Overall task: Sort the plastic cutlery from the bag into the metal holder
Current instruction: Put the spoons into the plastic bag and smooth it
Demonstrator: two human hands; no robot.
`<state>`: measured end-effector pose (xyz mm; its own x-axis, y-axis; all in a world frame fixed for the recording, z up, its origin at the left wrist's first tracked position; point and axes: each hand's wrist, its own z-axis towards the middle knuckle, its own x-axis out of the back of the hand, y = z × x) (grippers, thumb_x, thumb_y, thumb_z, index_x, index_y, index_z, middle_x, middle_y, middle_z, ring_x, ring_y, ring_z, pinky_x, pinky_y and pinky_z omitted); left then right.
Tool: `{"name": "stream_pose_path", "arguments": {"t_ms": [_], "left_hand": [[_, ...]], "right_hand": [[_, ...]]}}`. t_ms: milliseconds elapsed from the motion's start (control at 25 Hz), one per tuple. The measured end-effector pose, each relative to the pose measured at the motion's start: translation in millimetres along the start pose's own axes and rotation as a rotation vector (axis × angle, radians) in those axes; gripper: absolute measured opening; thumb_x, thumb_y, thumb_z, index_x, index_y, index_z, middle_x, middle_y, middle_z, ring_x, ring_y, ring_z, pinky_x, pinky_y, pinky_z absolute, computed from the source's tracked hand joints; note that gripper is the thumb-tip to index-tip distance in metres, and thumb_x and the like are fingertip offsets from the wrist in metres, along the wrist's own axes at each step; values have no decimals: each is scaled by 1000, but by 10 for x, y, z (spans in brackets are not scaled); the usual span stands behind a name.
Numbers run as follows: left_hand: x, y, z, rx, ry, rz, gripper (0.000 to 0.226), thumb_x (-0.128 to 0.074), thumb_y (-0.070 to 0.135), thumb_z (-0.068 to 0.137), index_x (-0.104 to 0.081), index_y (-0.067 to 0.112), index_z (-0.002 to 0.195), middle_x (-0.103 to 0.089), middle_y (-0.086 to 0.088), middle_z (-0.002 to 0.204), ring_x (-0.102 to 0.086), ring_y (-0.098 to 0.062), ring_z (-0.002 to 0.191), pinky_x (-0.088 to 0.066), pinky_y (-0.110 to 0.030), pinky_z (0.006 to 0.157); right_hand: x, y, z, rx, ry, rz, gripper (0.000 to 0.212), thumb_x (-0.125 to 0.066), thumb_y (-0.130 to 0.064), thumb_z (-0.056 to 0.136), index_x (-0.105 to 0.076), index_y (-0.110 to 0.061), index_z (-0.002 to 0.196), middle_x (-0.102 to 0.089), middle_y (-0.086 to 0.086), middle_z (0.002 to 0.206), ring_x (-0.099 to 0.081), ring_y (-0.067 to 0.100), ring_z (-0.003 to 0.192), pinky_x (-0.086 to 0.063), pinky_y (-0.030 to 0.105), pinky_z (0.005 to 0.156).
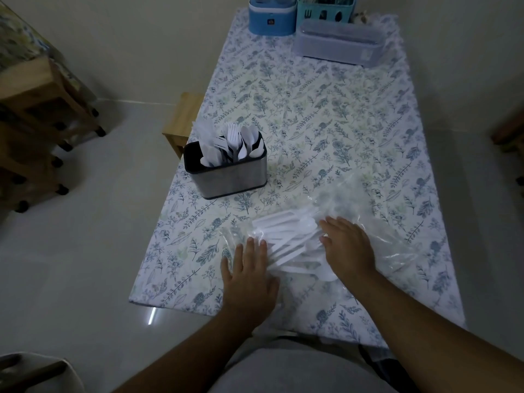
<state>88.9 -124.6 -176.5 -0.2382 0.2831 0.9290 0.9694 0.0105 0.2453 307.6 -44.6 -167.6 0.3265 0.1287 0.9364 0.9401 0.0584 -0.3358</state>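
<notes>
Table (326,114): one holder (226,177), one bag (368,222), two flat hands.

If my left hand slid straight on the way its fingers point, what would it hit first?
Probably the clear bag, whose edge the left hand already touches; beyond it, likely the metal holder, though depth is unclear.

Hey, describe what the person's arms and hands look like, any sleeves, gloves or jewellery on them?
Both forearms are bare right up to the bottom edge of the picture; no sleeves show. The left hand and right hand wear no gloves, and no rings, watch or bracelet are visible. Light is dim, so small details may be missed.
</notes>
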Motion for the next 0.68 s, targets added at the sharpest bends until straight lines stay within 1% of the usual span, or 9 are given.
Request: {"name": "stream_pose_path", "arguments": {"t_ms": [80, 160, 200, 320, 400, 480, 560, 600, 680], "left_hand": [[16, -28, -26, -37, 41, -87, 80, -37, 53, 97, -2, 16, 160, 2, -13, 167, 3, -32, 154, -7, -51, 125], [52, -49, -28, -70, 96, -189, 78, -42, 49, 98, -7, 15, 159, -2, -13, 167, 3, -30, 154, -3, -41, 125], [69, -56, -23, -68, 119, -231, 76, -43, 48, 99, -9, 16, 159, -3, -11, 167, 4, -28, 155, -1, -37, 123], [89, -84, -3, -45, 147, -282, 71, -38, 48, 101, -10, 19, 160, -1, -6, 168, 7, -23, 155, -3, -37, 125], [93, -97, 31, -30, 127, -324, 71, -36, 48, 102, -6, 20, 160, 5, -3, 168, 10, -21, 154, -2, -37, 125], [95, -100, 56, -25, 93, -396, 70, -36, 45, 103, -4, 21, 160, 9, -1, 168, 12, -19, 154, -2, -37, 125], [91, -78, 59, -30, 79, -432, 71, -37, 44, 103, -3, 21, 160, 10, 1, 168, 11, -18, 154, 0, -34, 124], [85, -59, 55, -36, 75, -441, 71, -38, 43, 103, -3, 21, 160, 9, 1, 168, 10, -17, 154, 0, -32, 122], [61, -36, 48, -59, 84, -447, 72, -39, 42, 103, -3, 19, 160, 5, -1, 168, 6, -18, 154, -2, -32, 124]], "right_hand": [[-46, 21, 25, -13, 88, 129, 31, -68, -7, 92, -72, -9, 122, -74, 11, 121, -64, 32, 117, -48, 41, 103], [-12, -10, 15, 22, 191, 168, 25, -70, -4, 90, -76, -8, 113, -76, 10, 106, -67, 31, 102, -53, 39, 93], [35, -44, 6, 37, 234, 184, 24, -70, -4, 89, -76, -9, 112, -77, 9, 102, -67, 29, 98, -53, 39, 90], [214, -149, 2, 66, 340, 206, 14, -72, -11, 90, -74, -14, 104, -76, 2, 95, -66, 27, 92, -50, 41, 87], [331, -221, 7, 140, 403, 165, 9, -70, -17, 91, -76, -18, 98, -76, -2, 93, -67, 25, 90, -48, 42, 87], [449, -299, 9, 222, 446, 127, 10, -72, -19, 88, -79, -21, 95, -76, -5, 92, -68, 23, 90, -45, 41, 87], [579, -394, -11, 283, 485, 81, 11, -78, -16, 85, -81, -24, 93, -76, -6, 90, -68, 22, 91, -41, 40, 89], [641, -444, -30, 310, 501, 57, 14, -80, -14, 83, -81, -25, 92, -75, -7, 90, -68, 22, 91, -39, 39, 89], [742, -537, -94, 370, 530, 19, 19, -80, -11, 82, -82, -26, 93, -75, -8, 90, -67, 22, 91, -37, 39, 90]]}}
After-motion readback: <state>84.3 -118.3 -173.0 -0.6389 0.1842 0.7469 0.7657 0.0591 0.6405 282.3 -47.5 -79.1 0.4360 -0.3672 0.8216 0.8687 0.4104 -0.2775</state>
